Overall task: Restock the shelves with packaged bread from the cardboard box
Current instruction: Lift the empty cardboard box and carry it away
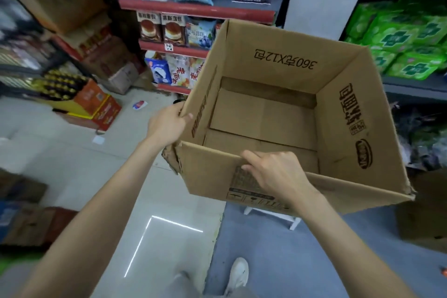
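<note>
Cardboard box (285, 113) held up in the air over the shop floor (72, 164), open top toward the camera, flaps standing out. Inside shows only the bare folded bottom — no bread in it. Black print on the far and right inner walls.

Left hand (167, 124) grips the left wall at its near corner: thumb hooked over the rim, fingers hidden behind the wall. Right hand (271, 174) grips the near flap, thumb lying along its outer face, fingers curled over the top edge into the box.

Beyond the box, red-edged shelves (196, 10) hold packaged bread (160, 28) in rows — brown packs on the middle tier, pale blue and white bags above, more bags on the lower tier. To the right, a dark shelf with green packs (399, 36). Left side: stacked cartons (96, 104), an orange one on the floor, blurred. One white shoe (238, 273) at the bottom edge, on a grey patch of floor.
</note>
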Demonstrator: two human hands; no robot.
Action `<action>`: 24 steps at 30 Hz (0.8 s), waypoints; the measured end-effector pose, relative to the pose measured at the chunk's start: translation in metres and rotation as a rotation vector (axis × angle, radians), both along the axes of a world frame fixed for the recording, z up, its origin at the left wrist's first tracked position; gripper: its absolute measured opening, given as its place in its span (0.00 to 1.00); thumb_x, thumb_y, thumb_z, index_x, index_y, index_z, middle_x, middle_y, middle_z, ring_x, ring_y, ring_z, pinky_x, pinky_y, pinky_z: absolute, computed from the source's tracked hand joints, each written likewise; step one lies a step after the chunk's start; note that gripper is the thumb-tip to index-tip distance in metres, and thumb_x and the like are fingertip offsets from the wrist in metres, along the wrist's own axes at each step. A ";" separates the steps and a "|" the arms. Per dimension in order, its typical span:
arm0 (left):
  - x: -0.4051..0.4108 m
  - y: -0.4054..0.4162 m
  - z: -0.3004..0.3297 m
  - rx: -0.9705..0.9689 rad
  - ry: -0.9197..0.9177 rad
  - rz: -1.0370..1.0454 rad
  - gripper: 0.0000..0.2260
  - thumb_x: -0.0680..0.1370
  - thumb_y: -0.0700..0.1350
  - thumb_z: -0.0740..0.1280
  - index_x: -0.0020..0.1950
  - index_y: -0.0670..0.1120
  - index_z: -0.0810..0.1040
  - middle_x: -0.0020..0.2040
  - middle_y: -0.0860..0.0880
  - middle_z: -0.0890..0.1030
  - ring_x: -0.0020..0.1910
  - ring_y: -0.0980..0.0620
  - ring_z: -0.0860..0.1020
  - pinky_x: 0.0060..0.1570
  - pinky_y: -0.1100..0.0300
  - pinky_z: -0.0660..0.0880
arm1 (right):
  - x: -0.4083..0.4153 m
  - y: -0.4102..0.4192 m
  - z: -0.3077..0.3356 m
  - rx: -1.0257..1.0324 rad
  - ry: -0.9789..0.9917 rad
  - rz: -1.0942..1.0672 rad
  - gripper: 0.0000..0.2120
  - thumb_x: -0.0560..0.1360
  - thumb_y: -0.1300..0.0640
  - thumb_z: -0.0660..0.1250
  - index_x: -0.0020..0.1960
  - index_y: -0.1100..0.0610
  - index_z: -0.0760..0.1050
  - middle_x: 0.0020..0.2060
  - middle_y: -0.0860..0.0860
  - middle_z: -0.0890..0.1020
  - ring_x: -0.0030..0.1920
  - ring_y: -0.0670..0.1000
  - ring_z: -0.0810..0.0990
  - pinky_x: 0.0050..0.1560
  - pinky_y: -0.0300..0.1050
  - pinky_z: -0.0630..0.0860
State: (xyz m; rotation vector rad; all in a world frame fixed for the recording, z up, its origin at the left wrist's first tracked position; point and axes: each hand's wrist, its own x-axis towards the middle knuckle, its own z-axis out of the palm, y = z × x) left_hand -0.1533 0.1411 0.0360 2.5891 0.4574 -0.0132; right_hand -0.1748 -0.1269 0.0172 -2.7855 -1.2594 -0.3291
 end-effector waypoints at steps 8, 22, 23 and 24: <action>-0.118 0.120 -0.011 -0.177 -0.030 0.378 0.07 0.77 0.48 0.65 0.54 0.53 0.78 0.49 0.45 0.83 0.49 0.42 0.79 0.53 0.47 0.76 | -0.035 0.120 0.026 -0.035 -0.024 0.346 0.11 0.69 0.49 0.73 0.43 0.53 0.74 0.24 0.45 0.75 0.19 0.48 0.70 0.22 0.33 0.49; -0.254 0.327 -0.081 -0.310 -0.024 0.845 0.08 0.81 0.48 0.61 0.41 0.52 0.73 0.46 0.47 0.76 0.45 0.46 0.73 0.46 0.55 0.68 | -0.063 0.382 -0.048 -0.073 0.042 0.505 0.09 0.72 0.48 0.70 0.45 0.53 0.76 0.38 0.50 0.81 0.39 0.55 0.80 0.39 0.45 0.72; -0.255 0.342 -0.086 -0.314 -0.019 0.876 0.08 0.81 0.48 0.60 0.42 0.52 0.73 0.46 0.47 0.76 0.45 0.46 0.73 0.46 0.56 0.68 | -0.060 0.400 -0.055 -0.040 0.012 0.462 0.11 0.69 0.47 0.73 0.43 0.54 0.78 0.39 0.51 0.80 0.42 0.55 0.78 0.42 0.46 0.71; -0.256 0.356 -0.090 -0.325 -0.019 0.904 0.07 0.81 0.49 0.60 0.47 0.50 0.76 0.48 0.46 0.77 0.47 0.45 0.74 0.47 0.55 0.70 | -0.057 0.416 -0.059 -0.011 0.005 0.394 0.13 0.66 0.46 0.74 0.43 0.54 0.79 0.41 0.53 0.78 0.43 0.56 0.76 0.43 0.47 0.70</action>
